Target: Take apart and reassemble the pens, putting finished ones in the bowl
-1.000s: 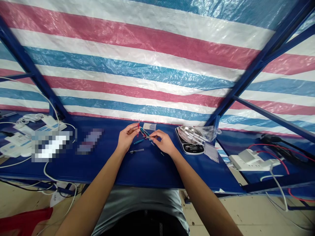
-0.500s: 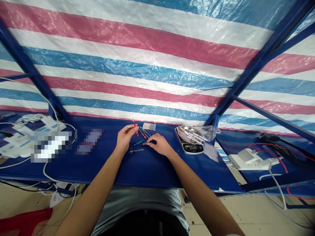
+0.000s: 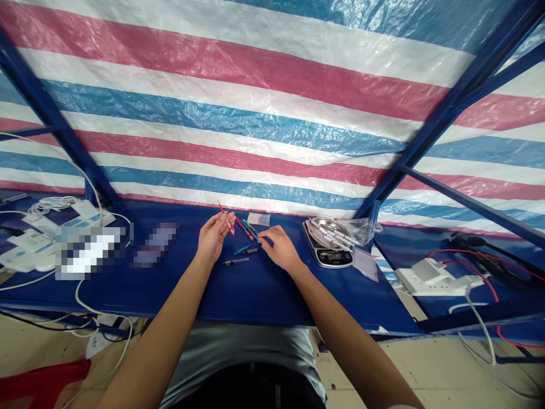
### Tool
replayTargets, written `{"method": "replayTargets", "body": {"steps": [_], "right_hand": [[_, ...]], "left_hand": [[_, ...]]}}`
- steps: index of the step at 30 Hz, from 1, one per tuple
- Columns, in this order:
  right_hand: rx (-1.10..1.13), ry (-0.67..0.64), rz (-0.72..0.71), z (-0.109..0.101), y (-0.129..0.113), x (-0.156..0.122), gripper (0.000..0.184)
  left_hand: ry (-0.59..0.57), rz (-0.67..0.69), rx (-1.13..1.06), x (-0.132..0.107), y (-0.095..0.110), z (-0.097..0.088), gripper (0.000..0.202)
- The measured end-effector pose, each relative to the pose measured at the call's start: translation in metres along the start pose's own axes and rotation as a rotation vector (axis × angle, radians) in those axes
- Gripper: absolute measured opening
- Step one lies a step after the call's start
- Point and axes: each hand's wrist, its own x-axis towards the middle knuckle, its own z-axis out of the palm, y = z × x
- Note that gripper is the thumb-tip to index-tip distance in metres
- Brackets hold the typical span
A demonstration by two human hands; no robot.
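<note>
My left hand [image 3: 213, 236] is closed round a thin red pen [image 3: 225, 218], holding it tilted above the blue table [image 3: 255, 289]. My right hand [image 3: 279, 247] rests on the table with its fingers curled onto a teal pen [image 3: 258, 234]. Between the hands lie a red pen [image 3: 244, 228], a blue-and-black pen [image 3: 247, 249] and a dark pen with a clear part [image 3: 236, 261].
A small clear packet [image 3: 259, 218] lies behind the pens. A kitchen scale [image 3: 328, 250] with a steel bowl of white items stands to the right, clear bags [image 3: 364, 264] beside it. White boxes and cables [image 3: 51, 227] sit far left, a power strip [image 3: 430, 278] far right. A striped tarp hangs behind.
My left hand has turned the red pen so it leans left and lifted it a little. My right hand moved from the middle pens back to the teal pen.
</note>
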Motion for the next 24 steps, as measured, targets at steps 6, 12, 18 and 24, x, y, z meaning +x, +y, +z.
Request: {"method": "replayTargets", "body": {"steps": [6, 12, 18, 24], "right_hand": [[0.015, -0.245, -0.206, 0.027, -0.015, 0.007, 0.015], [0.122, -0.21, -0.101, 0.035, -0.015, 0.011, 0.012], [0.343, 0.098, 0.078, 0.018, -0.007, 0.013, 0.015], [0.517, 0.311, 0.274, -0.011, 0.008, 0.015, 0.028]], "left_hand": [[0.004, 0.005, 0.089, 0.0, -0.004, -0.001, 0.045], [-0.009, 0.033, 0.277, -0.001, -0.009, -0.004, 0.05], [-0.104, -0.009, 0.368, -0.005, -0.007, -0.003, 0.051], [-0.305, 0.029, 0.519, -0.014, -0.001, 0.006, 0.044]]}}
